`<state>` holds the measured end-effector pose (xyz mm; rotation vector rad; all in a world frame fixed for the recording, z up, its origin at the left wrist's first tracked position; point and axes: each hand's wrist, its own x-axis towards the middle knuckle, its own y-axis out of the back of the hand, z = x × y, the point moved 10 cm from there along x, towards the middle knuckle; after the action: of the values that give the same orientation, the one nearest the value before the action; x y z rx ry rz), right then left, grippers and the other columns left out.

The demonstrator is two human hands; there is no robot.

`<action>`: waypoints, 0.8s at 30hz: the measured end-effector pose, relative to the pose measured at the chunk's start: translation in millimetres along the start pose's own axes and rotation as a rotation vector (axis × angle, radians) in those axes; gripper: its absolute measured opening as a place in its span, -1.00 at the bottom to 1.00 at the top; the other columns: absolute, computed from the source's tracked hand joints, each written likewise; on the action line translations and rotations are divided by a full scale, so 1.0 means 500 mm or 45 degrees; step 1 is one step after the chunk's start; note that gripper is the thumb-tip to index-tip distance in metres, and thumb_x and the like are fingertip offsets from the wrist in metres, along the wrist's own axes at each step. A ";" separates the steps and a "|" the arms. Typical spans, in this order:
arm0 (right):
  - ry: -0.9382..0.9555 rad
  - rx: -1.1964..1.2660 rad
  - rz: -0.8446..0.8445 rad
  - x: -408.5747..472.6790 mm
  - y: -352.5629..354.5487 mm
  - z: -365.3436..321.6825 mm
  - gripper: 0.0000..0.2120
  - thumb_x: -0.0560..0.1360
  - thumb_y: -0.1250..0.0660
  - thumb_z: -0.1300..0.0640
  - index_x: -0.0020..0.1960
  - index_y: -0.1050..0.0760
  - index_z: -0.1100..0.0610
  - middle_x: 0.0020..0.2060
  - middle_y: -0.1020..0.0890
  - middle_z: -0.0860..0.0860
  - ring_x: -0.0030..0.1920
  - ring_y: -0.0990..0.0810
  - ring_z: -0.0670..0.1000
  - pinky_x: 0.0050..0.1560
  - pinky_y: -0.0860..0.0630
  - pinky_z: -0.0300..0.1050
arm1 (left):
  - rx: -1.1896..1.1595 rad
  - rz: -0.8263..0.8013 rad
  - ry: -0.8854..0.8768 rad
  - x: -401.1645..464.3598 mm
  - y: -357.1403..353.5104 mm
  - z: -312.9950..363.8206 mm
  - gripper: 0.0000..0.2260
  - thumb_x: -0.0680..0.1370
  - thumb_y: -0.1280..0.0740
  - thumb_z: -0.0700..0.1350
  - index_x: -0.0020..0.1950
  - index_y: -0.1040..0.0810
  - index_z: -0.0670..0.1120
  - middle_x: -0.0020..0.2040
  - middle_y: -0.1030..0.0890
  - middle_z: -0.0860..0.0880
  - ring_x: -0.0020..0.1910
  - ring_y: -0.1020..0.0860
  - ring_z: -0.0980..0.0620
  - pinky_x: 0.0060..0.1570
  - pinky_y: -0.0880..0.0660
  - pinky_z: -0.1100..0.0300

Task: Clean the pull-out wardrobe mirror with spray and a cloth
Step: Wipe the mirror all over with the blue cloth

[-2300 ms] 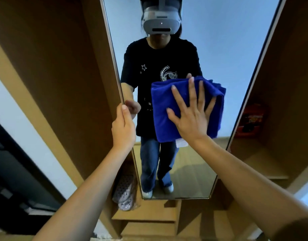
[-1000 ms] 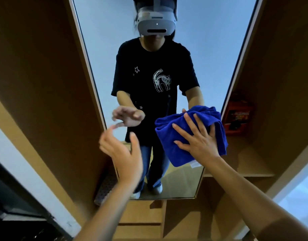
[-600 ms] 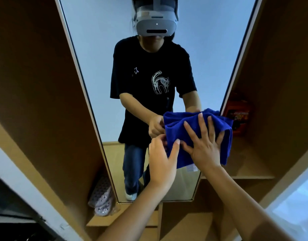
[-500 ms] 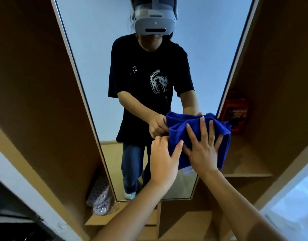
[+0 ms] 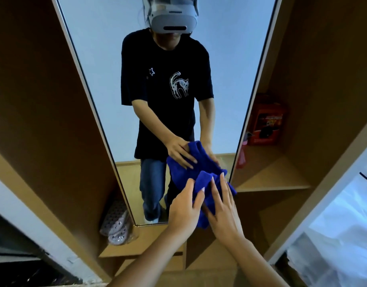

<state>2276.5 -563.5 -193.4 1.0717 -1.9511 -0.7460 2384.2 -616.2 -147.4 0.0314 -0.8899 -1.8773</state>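
cloth (image 5: 203,181) lower now | left hand (image 5: 183,212), right hand (image 5: 225,214) flat on it | label hidden

The mirror (image 5: 116,96) stands as a tall panel between two brown wardrobe walls. Its upper and middle glass is unobstructed; near the lower right edge the blue cloth (image 5: 205,183) and both hands, left hand (image 5: 183,212) and right hand (image 5: 225,214), cover the glass. Left of the mirror's bottom corner, a pair of perforated slippers (image 5: 116,226) fills the low shelf. To the right, a red box (image 5: 266,123) occupies the back of the side shelf (image 5: 275,177), whose front part lies bare.
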 end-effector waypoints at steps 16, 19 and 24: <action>-0.544 0.869 -0.084 -0.203 -0.070 -0.060 -0.52 0.52 -0.09 -0.18 0.36 0.03 -0.38 0.51 0.04 -0.28 0.33 0.08 -0.58 0.16 -0.03 -0.69 | -0.787 -0.234 0.576 -0.186 0.069 -0.047 -0.93 0.61 -0.26 -0.10 -0.01 -0.54 -0.03 -0.06 -0.63 -0.09 -0.06 -0.59 0.07 -0.07 -0.46 0.26; -0.594 0.925 -0.040 -0.232 -0.077 -0.072 -0.52 0.52 -0.10 -0.16 0.37 0.02 -0.36 0.52 0.00 -0.26 0.38 0.04 -0.51 0.21 -0.03 -0.64 | -0.844 -0.284 0.599 -0.218 0.084 -0.058 -0.89 0.61 -0.26 -0.08 -0.03 -0.57 0.06 -0.04 -0.65 -0.04 0.03 -0.61 0.00 0.08 -0.47 0.12; -0.690 1.154 -0.027 -0.286 -0.118 -0.104 -0.47 0.49 -0.15 -0.18 0.36 0.02 -0.42 0.51 -0.01 -0.27 0.50 0.00 -0.23 0.53 0.02 -0.06 | -1.017 -0.329 0.809 -0.295 0.114 -0.092 -0.85 0.60 -0.27 -0.10 -0.03 -0.63 0.09 -0.01 -0.70 0.02 0.00 -0.66 0.06 0.05 -0.53 0.16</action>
<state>2394.3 -473.0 -261.0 1.5015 -2.8686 -0.1120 2518.3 -536.3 -199.5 0.2456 0.3278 -2.1484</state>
